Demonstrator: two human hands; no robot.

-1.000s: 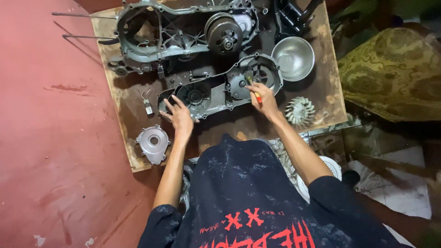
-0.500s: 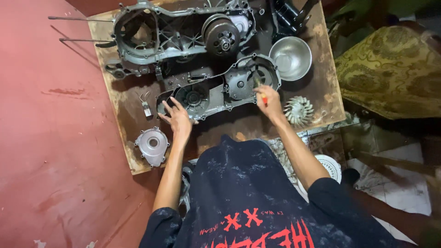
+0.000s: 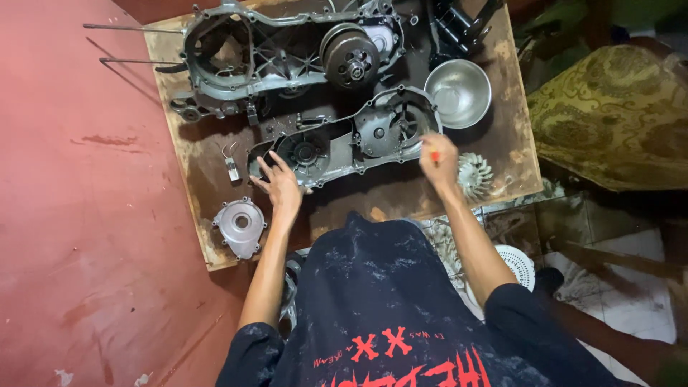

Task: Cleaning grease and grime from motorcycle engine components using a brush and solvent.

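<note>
Board (image 3: pixel 344 197) on the red floor is being used as the work surface, and the grey engine cover (image 3: pixel 344 140) is lying across it, long axis left to right. The cover's left end is being pressed by the left hand (image 3: pixel 281 188), fingers spread and empty. At its right end, the right hand (image 3: pixel 438 161) is closed on a red-handled tool (image 3: pixel 434 155), seemingly; its tip is hidden.

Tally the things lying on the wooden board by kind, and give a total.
Engine casings: 2 (big case, cover)
Bowl: 1
Fan wheel: 1
Small cover: 1
Small clip: 1
Black part: 1
Total: 7
</note>
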